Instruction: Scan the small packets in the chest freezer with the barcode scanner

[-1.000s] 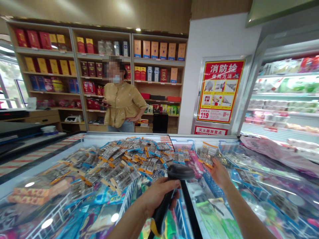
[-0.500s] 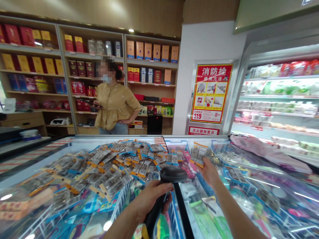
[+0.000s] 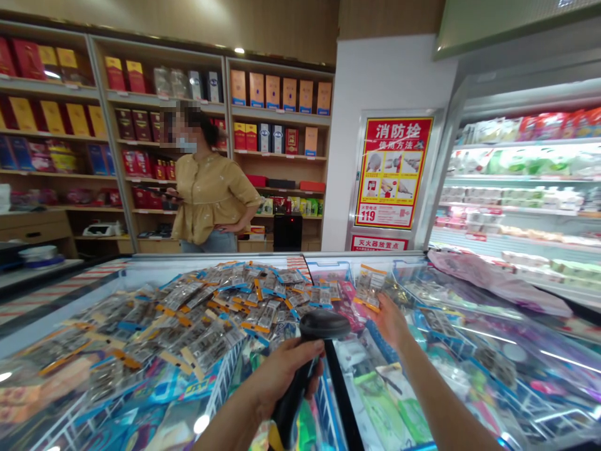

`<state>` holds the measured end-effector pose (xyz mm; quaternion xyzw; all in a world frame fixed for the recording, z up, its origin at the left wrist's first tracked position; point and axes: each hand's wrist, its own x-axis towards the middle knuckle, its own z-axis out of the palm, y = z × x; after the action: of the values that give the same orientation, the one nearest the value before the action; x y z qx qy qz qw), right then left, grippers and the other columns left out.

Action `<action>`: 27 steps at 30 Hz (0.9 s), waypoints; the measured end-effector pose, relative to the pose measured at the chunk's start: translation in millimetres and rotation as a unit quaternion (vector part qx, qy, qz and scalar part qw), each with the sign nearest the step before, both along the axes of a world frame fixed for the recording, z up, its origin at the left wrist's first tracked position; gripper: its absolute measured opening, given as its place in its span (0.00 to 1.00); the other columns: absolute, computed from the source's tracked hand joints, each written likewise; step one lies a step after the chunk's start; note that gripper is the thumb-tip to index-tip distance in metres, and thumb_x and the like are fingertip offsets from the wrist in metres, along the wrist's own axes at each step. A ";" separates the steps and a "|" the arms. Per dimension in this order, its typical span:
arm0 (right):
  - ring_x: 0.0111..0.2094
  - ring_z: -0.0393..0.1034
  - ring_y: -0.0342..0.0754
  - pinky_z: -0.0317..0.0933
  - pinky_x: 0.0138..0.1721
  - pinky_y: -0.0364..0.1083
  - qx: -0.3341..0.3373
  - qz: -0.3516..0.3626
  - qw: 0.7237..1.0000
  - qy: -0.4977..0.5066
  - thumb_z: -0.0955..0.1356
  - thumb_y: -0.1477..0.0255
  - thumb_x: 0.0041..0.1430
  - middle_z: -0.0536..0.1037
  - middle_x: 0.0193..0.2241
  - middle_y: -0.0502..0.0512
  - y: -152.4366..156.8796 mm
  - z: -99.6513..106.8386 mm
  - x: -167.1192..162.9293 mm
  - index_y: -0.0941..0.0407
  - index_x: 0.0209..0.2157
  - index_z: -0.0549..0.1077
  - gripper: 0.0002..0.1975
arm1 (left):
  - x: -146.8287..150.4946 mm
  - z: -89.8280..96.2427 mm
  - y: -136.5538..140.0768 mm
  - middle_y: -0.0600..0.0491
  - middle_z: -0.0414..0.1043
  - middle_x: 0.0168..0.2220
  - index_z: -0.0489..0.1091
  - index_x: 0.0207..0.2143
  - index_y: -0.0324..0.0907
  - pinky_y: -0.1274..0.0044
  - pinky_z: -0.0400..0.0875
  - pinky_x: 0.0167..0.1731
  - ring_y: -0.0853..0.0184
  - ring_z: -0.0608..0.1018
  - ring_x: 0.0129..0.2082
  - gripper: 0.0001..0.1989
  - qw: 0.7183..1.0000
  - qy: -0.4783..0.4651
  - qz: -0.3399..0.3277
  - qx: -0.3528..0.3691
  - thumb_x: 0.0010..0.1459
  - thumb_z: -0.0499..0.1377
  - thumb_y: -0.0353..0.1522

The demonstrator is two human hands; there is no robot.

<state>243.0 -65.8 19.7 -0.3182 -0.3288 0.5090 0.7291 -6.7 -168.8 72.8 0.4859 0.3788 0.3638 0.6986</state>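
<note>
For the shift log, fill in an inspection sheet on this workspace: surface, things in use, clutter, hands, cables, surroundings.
Surface: glass-topped freezer, goods visible below.
Things in use: black scanner; orange-edged packet, contents too small to identify.
Clutter: heap of similar packets, mostly left of center; pinkish sheet at the right.
Hands: left hand wrapped around the scanner's handle; right hand gripping the packet at its near edge.
Cables: nothing seen; the scanner's lower end meets the picture's bottom edge.
Surroundings: person in a yellow blouse beyond the freezer, shelves behind, red-and-yellow poster, lit cooler at right.
</note>
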 end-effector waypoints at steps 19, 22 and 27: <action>0.29 0.73 0.45 0.69 0.31 0.45 -0.005 -0.001 0.999 0.054 0.68 0.78 0.43 0.78 0.26 0.47 0.1 5.0 11.0 0.54 0.28 0.70 0.07 | 23.9 1.0 6.8 0.54 0.66 0.19 0.64 0.26 0.35 0.82 0.58 0.15 0.75 0.66 0.14 0.18 0.999 -0.023 -0.026 -0.021 0.41 0.59 0.43; 0.31 0.73 0.46 0.69 0.32 0.46 -0.005 0.006 0.998 0.057 0.66 0.77 0.45 0.78 0.28 0.48 -1.5 5.4 13.1 0.54 0.29 0.70 0.06 | 20.3 0.0 6.1 0.54 0.66 0.20 0.64 0.26 0.36 0.82 0.57 0.14 0.75 0.66 0.14 0.18 0.999 -0.016 -0.022 -0.021 0.41 0.59 0.43; 0.32 0.73 0.48 0.69 0.32 0.48 -0.010 0.015 0.999 0.039 0.64 0.74 0.48 0.78 0.30 0.52 -3.2 -2.1 14.6 0.55 0.32 0.71 0.07 | 21.7 1.2 8.6 0.54 0.66 0.20 0.65 0.27 0.36 0.82 0.59 0.16 0.75 0.67 0.15 0.18 0.999 -0.019 -0.023 -0.019 0.43 0.58 0.43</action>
<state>257.7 -69.0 17.5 -0.3003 -0.3001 0.5349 0.7306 15.0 -160.2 74.0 0.4742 0.3608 0.3494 0.7231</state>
